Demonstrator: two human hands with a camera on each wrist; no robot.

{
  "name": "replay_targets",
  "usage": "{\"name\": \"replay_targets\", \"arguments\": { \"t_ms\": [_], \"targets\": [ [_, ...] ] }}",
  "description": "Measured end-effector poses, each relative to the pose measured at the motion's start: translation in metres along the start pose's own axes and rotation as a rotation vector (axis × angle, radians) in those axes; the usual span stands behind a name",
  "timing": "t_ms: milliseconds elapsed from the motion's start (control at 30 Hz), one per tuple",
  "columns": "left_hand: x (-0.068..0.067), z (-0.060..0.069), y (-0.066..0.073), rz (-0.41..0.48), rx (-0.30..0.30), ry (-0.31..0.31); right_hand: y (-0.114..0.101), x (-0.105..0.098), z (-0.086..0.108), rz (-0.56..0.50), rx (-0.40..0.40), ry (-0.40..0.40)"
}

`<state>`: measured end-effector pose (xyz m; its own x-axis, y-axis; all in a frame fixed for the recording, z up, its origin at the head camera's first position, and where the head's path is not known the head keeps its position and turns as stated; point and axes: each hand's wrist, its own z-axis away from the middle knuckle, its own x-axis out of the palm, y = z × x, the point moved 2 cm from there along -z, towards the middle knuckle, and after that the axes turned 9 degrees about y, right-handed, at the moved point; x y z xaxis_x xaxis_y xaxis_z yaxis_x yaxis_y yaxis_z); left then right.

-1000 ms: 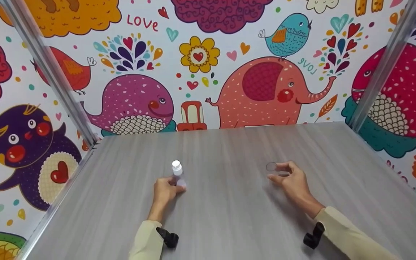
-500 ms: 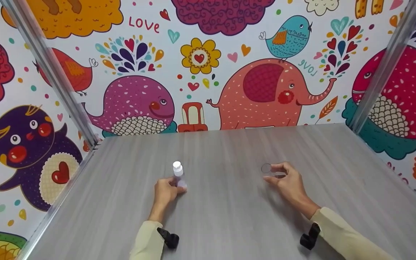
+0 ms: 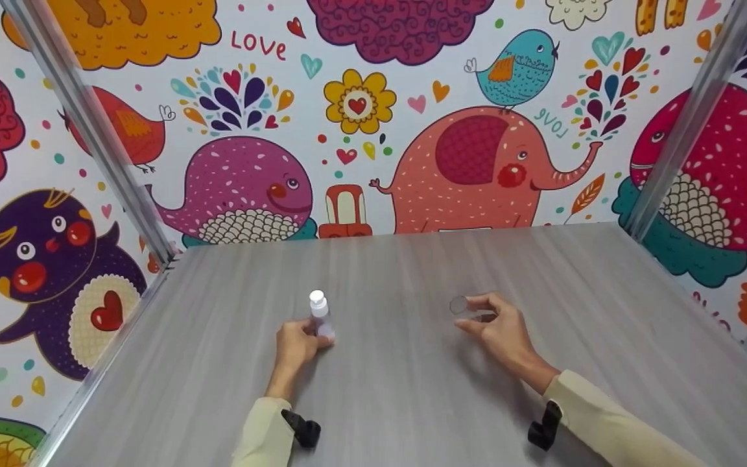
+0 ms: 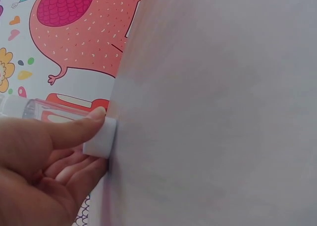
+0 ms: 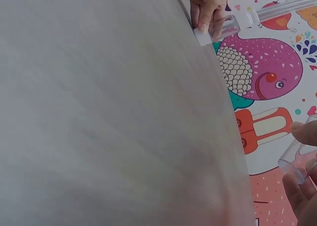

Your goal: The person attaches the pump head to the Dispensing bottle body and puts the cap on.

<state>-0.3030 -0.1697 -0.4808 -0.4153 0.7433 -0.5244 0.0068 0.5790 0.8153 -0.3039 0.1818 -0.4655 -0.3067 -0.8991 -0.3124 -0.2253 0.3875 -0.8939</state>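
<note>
A small clear bottle [image 3: 319, 310] with a white top stands upright on the table, left of the middle. My left hand [image 3: 296, 344] grips it low down, thumb on one side near its white base [image 4: 100, 141]. To the right, my right hand [image 3: 502, 329] holds a clear, hollow cap [image 3: 458, 305] between thumb and fingers, raised above the tabletop and apart from the bottle. In the right wrist view the cap [image 5: 295, 164] shows a round open rim pointing downward; the fingers hide part of it.
The grey wood-grain table [image 3: 386, 402] meets a wall [image 3: 373, 155] printed with cartoon animals at the back. Metal posts [image 3: 98, 139] rise at the back left and back right corners. A black wrist mount [image 3: 302, 428] sits on each sleeve.
My right hand has moved left with the clear cap, closer to the bottle. My left hand and the bottle stay in place.
</note>
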Motion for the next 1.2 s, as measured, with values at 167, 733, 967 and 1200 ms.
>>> {"name": "replay_targets", "arguments": {
  "t_ms": [167, 733, 967, 1200],
  "targets": [
    [0.0, 0.001, -0.001, -0.01, -0.004, -0.006, -0.004, 0.006, 0.004, -0.01, -0.009, -0.031],
    [-0.001, 0.003, -0.002, 0.039, -0.031, 0.004, -0.021, 0.022, 0.008, -0.055, -0.064, -0.06],
    [0.0, 0.003, -0.003, 0.029, -0.034, -0.009, -0.024, 0.031, 0.012, -0.035, -0.092, -0.049],
    [0.0, 0.002, -0.002, 0.024, -0.043, -0.015, -0.026, 0.036, 0.015, -0.041, -0.105, -0.059]
  ]
}}
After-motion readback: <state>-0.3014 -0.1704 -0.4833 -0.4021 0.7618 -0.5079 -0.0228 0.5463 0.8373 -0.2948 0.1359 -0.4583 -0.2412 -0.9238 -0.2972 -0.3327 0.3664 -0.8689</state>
